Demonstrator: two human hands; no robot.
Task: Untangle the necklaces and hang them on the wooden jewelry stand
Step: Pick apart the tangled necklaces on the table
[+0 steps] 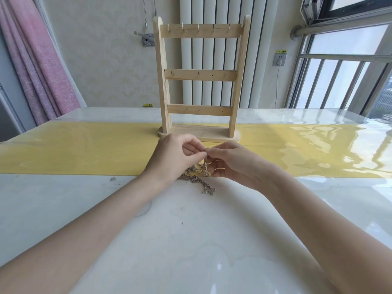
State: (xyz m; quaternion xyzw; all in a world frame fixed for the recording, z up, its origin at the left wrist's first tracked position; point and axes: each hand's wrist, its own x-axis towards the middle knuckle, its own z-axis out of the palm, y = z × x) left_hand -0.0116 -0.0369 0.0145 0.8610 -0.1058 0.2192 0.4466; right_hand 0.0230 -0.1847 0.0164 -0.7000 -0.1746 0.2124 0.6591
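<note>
In the middle of the frame, my left hand (176,158) and right hand (231,164) both pinch the tangled necklaces (196,177). Above them, the stand (200,75) has bare hooks.

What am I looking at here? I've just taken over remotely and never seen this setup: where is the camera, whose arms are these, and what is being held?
There is no machine: a person works with bare hands, and the single picture comes from a wide-angle camera on their head, looking forward and down. The left hand and right hand meet over a glossy white table with a yellow strip across it. Both pinch part of a tangled clump of thin chain necklaces; the rest trails on the table below the hands. Behind stands the wooden jewelry stand, upright, with three crossbars carrying small hooks. No chain shows on any of them, so nothing is hung yet.
</note>
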